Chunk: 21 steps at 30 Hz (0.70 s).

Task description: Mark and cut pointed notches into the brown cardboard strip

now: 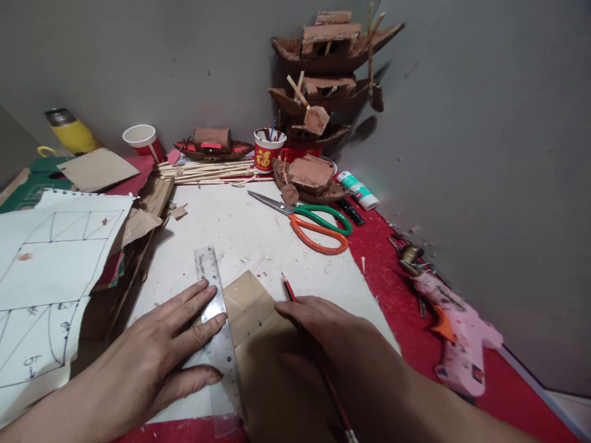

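A clear plastic ruler (213, 314) lies along the left edge of a piece of brown cardboard (252, 307). Spread out flat, the fingers of my left hand (170, 344) press on the ruler. My right hand (332, 338) is closed around a red and black pencil (289, 288), its tip pointing away from me above the cardboard. Faint lines and small marks show on the cardboard; my right hand covers part of it. Just beyond are scissors (318, 224) with one green and one orange handle, lying on a white sheet (212, 215).
Several brown cardboard boats (330, 46) stand stacked against the wall at the back. Thin wooden sticks (207, 171) lie beside a red paper cup (269, 154). A pink glue gun (462, 338) rests at right. At left, a drawn paper (60, 258) covers stacked cardboard.
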Each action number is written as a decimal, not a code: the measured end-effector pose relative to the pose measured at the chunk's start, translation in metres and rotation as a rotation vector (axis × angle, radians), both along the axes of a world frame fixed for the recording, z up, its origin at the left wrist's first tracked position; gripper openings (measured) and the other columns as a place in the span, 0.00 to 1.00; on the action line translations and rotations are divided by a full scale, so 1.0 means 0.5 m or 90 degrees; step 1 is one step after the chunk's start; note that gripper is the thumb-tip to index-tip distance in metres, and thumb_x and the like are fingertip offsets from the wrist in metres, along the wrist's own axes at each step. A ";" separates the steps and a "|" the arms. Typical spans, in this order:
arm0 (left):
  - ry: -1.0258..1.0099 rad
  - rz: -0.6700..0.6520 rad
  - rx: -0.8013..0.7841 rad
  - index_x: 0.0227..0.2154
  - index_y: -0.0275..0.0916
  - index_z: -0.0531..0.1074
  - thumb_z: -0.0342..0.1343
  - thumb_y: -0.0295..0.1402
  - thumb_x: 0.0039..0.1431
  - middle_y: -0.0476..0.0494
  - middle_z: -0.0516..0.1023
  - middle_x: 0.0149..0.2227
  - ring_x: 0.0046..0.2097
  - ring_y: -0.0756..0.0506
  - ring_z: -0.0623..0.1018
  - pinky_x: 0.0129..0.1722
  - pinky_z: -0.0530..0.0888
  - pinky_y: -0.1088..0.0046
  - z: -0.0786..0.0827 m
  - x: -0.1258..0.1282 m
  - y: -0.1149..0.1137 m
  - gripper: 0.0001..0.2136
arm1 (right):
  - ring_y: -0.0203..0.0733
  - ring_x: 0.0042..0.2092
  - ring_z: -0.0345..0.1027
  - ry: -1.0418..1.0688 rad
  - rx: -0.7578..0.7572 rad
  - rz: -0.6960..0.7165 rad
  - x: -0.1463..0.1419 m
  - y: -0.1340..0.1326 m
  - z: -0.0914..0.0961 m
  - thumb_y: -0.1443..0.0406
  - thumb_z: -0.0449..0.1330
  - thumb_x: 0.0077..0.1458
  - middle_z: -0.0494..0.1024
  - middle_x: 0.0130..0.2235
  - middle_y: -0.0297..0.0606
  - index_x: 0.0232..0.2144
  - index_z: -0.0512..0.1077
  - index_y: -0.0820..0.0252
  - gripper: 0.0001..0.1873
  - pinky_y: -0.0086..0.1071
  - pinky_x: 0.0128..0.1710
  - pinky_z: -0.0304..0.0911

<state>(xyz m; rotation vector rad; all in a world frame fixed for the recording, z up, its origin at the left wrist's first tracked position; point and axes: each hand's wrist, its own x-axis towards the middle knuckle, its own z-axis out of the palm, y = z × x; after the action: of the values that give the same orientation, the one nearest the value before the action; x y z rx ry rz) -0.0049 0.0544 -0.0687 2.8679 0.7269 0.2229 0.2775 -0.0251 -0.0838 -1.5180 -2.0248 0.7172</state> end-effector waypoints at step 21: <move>-0.030 -0.001 0.003 0.61 0.44 0.63 0.57 0.44 0.60 0.36 0.61 0.65 0.64 0.33 0.62 0.56 0.71 0.54 -0.006 -0.001 0.000 0.28 | 0.49 0.45 0.73 -0.023 0.016 0.026 0.006 0.006 -0.013 0.69 0.60 0.53 0.77 0.46 0.44 0.52 0.67 0.55 0.22 0.39 0.41 0.71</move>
<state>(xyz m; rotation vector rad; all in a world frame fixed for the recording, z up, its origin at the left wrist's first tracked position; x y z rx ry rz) -0.0055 0.0541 -0.0717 2.8576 0.7157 0.2905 0.2803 -0.0222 -0.0903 -1.4881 -2.0892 0.6823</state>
